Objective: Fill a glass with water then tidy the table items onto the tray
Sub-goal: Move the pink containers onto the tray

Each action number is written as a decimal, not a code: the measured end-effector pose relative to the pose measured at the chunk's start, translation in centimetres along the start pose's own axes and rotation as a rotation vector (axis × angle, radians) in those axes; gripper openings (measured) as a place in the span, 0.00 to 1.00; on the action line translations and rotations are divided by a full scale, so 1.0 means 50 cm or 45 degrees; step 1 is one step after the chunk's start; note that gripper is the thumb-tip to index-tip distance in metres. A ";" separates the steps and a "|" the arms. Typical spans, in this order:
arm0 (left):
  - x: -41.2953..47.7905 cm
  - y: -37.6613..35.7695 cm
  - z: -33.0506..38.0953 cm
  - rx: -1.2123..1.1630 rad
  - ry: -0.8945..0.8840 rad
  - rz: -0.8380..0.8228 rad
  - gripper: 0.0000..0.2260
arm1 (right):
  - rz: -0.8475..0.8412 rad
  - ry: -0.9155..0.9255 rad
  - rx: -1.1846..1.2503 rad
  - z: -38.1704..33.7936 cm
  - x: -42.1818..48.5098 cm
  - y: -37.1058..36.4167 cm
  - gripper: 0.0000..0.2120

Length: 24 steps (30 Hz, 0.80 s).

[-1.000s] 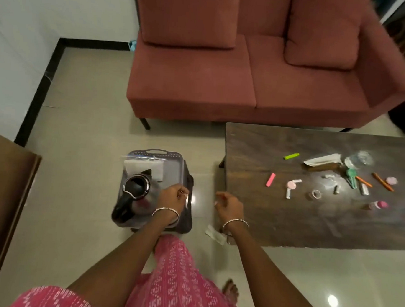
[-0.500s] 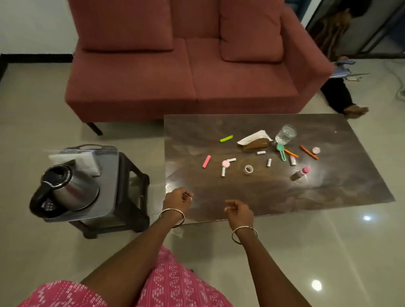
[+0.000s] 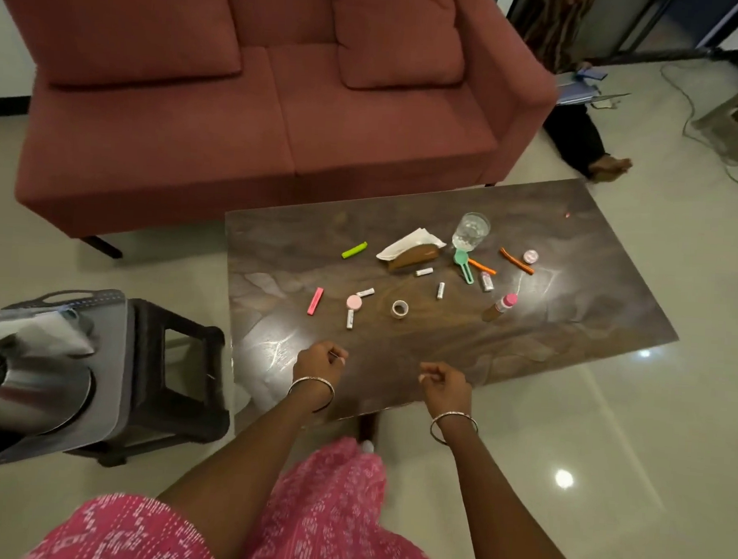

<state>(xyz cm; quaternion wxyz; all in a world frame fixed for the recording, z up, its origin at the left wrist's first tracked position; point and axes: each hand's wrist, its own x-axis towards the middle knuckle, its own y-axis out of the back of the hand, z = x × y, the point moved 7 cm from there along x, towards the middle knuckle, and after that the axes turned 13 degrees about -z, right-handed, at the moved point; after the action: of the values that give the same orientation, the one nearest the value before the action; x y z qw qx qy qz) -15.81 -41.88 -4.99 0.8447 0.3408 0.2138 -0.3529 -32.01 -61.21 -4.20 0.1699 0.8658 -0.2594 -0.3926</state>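
At the far left a steel kettle (image 3: 19, 392) is cut off by the frame edge; it stands on a grey tray (image 3: 112, 350) that rests on a dark stool (image 3: 180, 375), with a pale cloth or paper (image 3: 48, 337) behind it, too blurred to identify. The stool stands just beside the worktop (image 3: 571, 335), a narrow strip of floor between them. The left hand (image 3: 317, 360) hovers over the worktop's near edge, fingers curled in loosely; something thin may be pinched there, but I cannot tell. The right hand (image 3: 443, 385) hangs near it, fingers half-curled around nothing visible. Beyond them lie a pink marker (image 3: 315, 300), a green marker (image 3: 354, 250), a tape roll (image 3: 399, 309), small white tubes whose labels are too small to read, and a tissue holder (image 3: 412, 249). The glass (image 3: 470, 231) stands upright toward the far edge, right of centre. Right of it are orange sticks (image 3: 517, 260) and a pink-capped bottle (image 3: 500, 306) lying on its side. The worktop's right third and near strip are bare.
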 end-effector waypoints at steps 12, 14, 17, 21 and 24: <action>0.246 -0.031 0.083 0.051 0.274 0.179 0.09 | -0.200 -0.103 -0.223 -0.064 0.298 0.116 0.11; 0.281 -0.030 0.096 0.118 0.289 0.178 0.09 | -0.215 -0.090 -0.280 -0.079 0.345 0.128 0.12; 0.335 -0.034 0.105 0.170 0.308 0.177 0.11 | -0.261 -0.087 -0.348 -0.087 0.410 0.135 0.12; 0.396 -0.056 0.092 0.427 0.381 0.095 0.14 | -0.335 -0.107 -0.321 -0.067 0.471 0.136 0.12; 0.433 -0.077 0.063 0.496 0.427 0.069 0.18 | -0.402 -0.100 -0.314 -0.042 0.500 0.126 0.11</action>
<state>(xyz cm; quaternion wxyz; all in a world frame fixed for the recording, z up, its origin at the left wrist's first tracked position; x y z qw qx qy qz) -4.04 -55.92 -17.52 0.7250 0.5566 0.2696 -0.3031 -18.47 -80.67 -14.51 0.2007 0.8524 -0.0768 -0.4766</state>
